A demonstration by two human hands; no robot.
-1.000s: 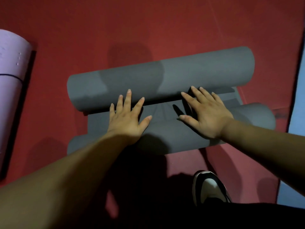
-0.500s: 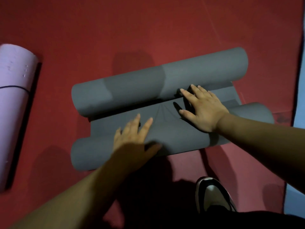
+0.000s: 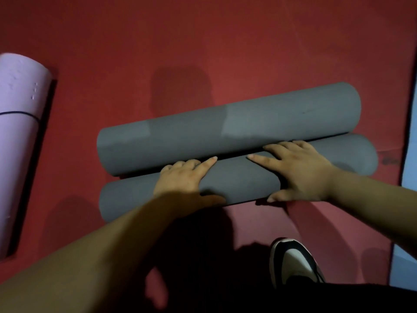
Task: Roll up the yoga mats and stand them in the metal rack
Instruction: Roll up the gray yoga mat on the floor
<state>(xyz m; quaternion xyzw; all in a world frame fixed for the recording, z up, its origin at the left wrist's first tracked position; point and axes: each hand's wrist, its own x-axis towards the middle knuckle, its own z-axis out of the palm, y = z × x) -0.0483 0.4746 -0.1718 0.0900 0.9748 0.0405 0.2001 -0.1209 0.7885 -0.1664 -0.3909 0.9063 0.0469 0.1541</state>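
Grey yoga mat (image 3: 270, 123), double-rolled | left grip (image 3: 182, 179) clasps near roll (image 3: 239, 180) | right grip (image 3: 302, 170) likewise

Grey yoga mat (image 3: 259, 125) in two touching side-by-side rolls, lilac rolled mat (image 3: 19, 141) well apart at left
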